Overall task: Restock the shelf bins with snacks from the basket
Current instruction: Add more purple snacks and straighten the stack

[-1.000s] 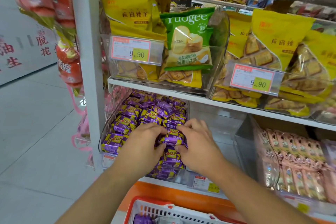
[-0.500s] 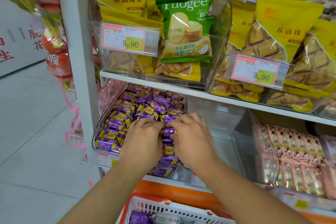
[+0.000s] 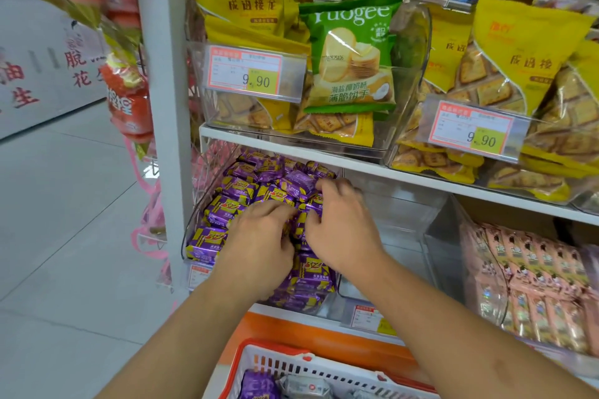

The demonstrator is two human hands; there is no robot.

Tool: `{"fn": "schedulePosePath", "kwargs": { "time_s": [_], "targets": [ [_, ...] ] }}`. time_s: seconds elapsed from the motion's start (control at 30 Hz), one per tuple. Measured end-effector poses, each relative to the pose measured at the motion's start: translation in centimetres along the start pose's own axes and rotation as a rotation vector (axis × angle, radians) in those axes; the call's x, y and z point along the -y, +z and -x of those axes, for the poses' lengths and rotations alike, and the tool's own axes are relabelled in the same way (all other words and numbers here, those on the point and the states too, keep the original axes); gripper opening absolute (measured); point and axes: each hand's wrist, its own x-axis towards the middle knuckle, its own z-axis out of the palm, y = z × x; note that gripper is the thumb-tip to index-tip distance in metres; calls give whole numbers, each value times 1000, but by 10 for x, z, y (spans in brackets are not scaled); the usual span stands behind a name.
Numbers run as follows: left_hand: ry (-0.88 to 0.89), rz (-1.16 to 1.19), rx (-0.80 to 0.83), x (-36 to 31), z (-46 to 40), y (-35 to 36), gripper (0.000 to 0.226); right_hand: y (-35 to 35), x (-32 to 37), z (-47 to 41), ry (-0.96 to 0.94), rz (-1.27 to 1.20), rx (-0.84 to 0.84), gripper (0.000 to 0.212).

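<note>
Head view: glossy purple snack packets (image 3: pixel 240 194), square and crinkled, fill the clear plastic bin (image 3: pixel 191 230). Left hand (image 3: pixel 256 246) and right hand (image 3: pixel 340 230) grip packets with curled fingers, above the white slotted basket (image 3: pixel 291 366).

Two hands, left (image 3: pixel 259 246) and right (image 3: pixel 343 230). One green biscuit bag (image 3: pixel 351 52). Two big price tags (image 3: pixel 256 73) reading 9.90. One basket (image 3: pixel 311 369) below. Purple snack packs (image 3: pixel 227 210) are piled too many to count.
</note>
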Motion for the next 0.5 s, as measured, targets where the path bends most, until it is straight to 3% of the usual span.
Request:
{"fn": "schedulePosePath", "kwargs": {
  "time_s": [0.1,0.33,0.5],
  "targets": [
    [-85,38,-37,5,-3,-6,52,5,12,-20,2,-28,64,59],
    [-191,130,-4,8,-7,-13,34,7,21,-45,40,71,20,30],
    [-256,266,-32,0,-7,-24,23,-5,14,-29,73,-7,-29,31]
  ]
}}
